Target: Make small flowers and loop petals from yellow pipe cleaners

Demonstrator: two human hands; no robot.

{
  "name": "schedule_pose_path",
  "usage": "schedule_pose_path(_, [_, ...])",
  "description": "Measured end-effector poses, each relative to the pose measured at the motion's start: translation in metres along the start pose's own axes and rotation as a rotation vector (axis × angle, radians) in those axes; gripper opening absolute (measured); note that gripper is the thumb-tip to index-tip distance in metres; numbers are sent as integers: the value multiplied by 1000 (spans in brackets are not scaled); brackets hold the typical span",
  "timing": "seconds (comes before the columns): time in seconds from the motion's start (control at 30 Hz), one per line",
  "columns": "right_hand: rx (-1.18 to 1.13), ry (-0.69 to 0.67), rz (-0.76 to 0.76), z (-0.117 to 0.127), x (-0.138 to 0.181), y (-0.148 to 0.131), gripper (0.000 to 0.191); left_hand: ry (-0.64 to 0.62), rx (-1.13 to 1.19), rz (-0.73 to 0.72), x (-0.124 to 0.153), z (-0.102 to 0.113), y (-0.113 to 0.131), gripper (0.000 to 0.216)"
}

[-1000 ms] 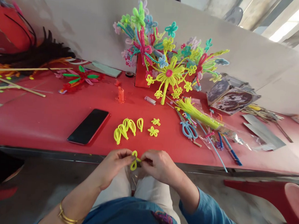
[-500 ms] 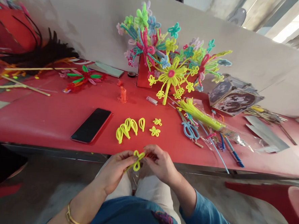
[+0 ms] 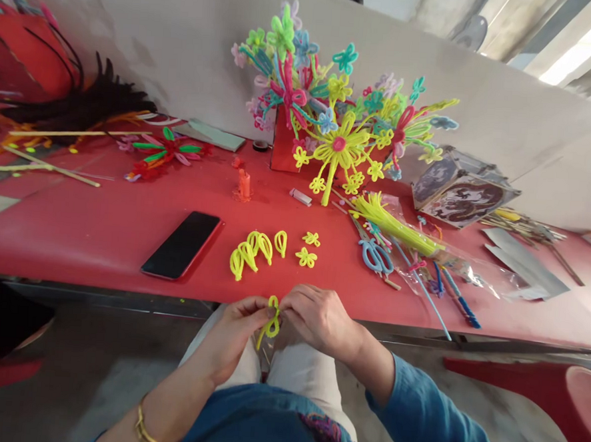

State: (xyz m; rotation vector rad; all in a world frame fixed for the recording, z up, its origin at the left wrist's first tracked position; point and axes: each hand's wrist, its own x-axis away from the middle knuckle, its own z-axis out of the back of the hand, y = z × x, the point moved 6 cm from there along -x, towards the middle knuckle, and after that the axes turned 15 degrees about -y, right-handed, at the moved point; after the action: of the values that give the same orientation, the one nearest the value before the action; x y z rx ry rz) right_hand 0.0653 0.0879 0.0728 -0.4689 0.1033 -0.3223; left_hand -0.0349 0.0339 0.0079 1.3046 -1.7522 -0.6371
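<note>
Over my lap, just in front of the table edge, a yellow pipe-cleaner flower point(image 3: 272, 326) with looped petals is pinched between my two hands. My left hand point(image 3: 243, 324) grips it from the left, thumb and fingers closed on its middle. From the right, my right hand point(image 3: 317, 318) closes its fingertips on the flower's side, hiding part of the petals. A yellow stem end hangs below. Beyond my hands lie several yellow looped petals point(image 3: 251, 250) in a row, a single petal point(image 3: 281, 243) and two small yellow flowers point(image 3: 306, 256).
A black phone point(image 3: 182, 244) lies left on the red table point(image 3: 99, 236). Blue-handled scissors point(image 3: 375, 256) and a bundle of yellow pipe cleaners point(image 3: 400, 226) lie right. Behind stand a pipe-cleaner bouquet point(image 3: 340, 144), an orange candle point(image 3: 244, 185) and a box-shaped lantern point(image 3: 465, 191). A red stool point(image 3: 540, 396) is at right.
My right hand has turned and closed in on the flower, its fingers now curled against it. The flower has rotated in my left hand, its stem end swinging downward.
</note>
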Motion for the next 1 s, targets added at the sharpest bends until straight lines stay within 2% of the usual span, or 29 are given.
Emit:
schedule_pose_path(0.1, [-188,17,-152,-2,-3,6,11,35,-2,-40,0,0,-2,7])
schedule_pose_path(0.23, [-595,30,-358,-12,-5,17,9,82,-78,-111,1,2,-2,9])
schedule_pose_path(0.37, [-982,19,-418,-26,-9,20,8,135,-416,-242,6,3,13,6])
schedule_pose_path(0.47, [-1108,51,-431,-34,-9,20,8,185,-572,-325,10,6,23,2])
schedule_pose_path(0.53, [-1138,71,-421,-37,-9,19,10,198,-519,-280,9,11,20,5])
schedule_pose_path(0.67, [-1128,90,-380,-39,-7,18,10,123,-252,-139,3,13,5,7])
schedule_pose_path(0.83, [-1051,97,-391,-38,-6,17,6,134,8,-165,1,6,-2,7])
schedule_pose_path(0.9, [-957,74,-394,-35,-5,15,5,150,73,-166,1,4,-4,7])
schedule_pose_path(1.0, [-663,70,-417,-28,-2,12,5,149,139,-144,1,1,-7,8])
